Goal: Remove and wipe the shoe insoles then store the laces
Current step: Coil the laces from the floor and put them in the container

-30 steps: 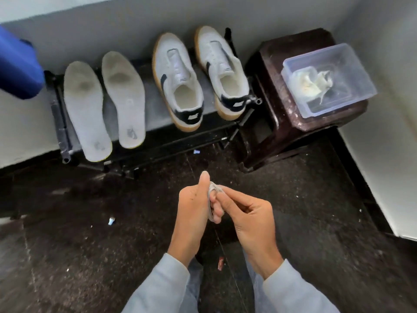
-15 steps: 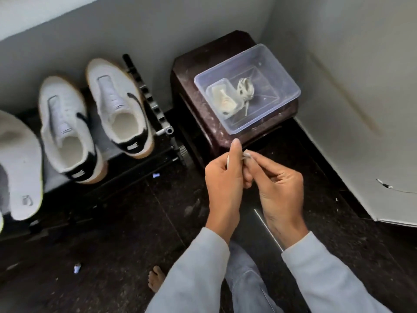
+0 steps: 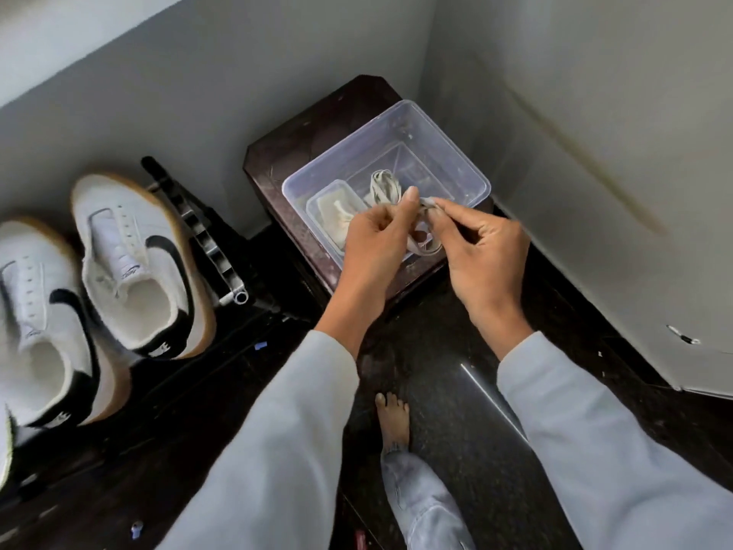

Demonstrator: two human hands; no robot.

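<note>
I see my left hand (image 3: pixel 377 240) and right hand (image 3: pixel 486 248) pinching a looped lace (image 3: pixel 423 251), fingers (image 3: pixel 456 212) curled tight, above the clear box (image 3: pixel 456 152).

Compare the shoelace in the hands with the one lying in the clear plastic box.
The held off-white shoelace is pinched between the left hand and right hand; the boxed off-white shoelace lies untouched inside the clear plastic box. The held shoelace hangs in loose loops; the boxed shoelace sits bundled. Both are flat and pale.

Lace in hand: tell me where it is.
Head view, right of centre: left hand and right hand pinch the lace at the near edge of the clear box.
</note>
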